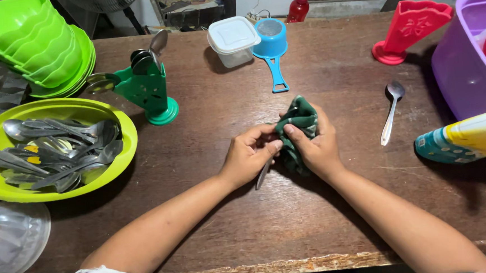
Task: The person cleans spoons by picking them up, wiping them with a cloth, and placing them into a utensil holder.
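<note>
— Two bare hands are being shown from above at the middle of a dark wooden bench (315,216). What is being held?

— A metal spoon (264,174) is being pinched by the left hand (247,156), its handle pointing down toward the near edge. Its bowl is being hidden inside a bunched dark green cloth (299,128), which is being clenched by the right hand (315,146). Both grips are closed, one on the spoon, one on the cloth.

— What is lying around them?

— To the left, a heap of spoons is being carried in a lime green bowl (119,122). Behind it, a stack of green bowls (35,42) is being kept at the far corner, and a few spoons are being held upright in a green stand (149,91). A single spoon (391,113) is lying apart to the right. A lidded clear tub (232,40), a blue strainer (272,46), a red stand (408,29), a purple basin (463,55) and a clear dome (10,238) are also being seen.

— What could be going wrong from here?

— Judging from the narrow pinch, the spoon could be slipping out and dropping to the bench if the cloth is being tugged too hard. The bowl of spoons is sitting near the left forearm, so a wide elbow swing could be knocking it.
</note>
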